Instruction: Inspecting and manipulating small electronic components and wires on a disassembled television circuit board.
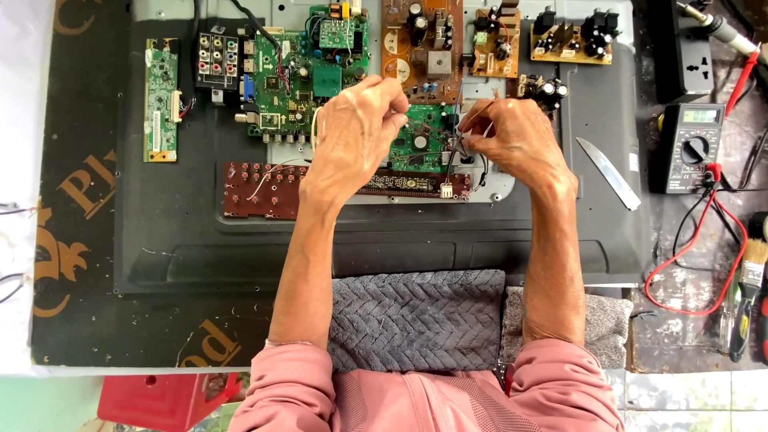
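My left hand (358,130) is raised over the opened back of a flat television (200,232), fingers pinched on a thin wire above a small green circuit board (420,140). My right hand (516,136) faces it, fingers pinched on the thin wires (468,112) that run down to that board. Both hands hover just above the board, a few centimetres apart. A dark red strip board (264,190) lies below my left hand, with a white wire crossing it.
A large green main board (308,72), a brown power board (420,44) and smaller boards (572,36) lie along the top. A knife blade (608,172) rests at right. A multimeter (692,144) with red leads, a paintbrush (748,296) and a grey cloth (416,320) lie nearby.
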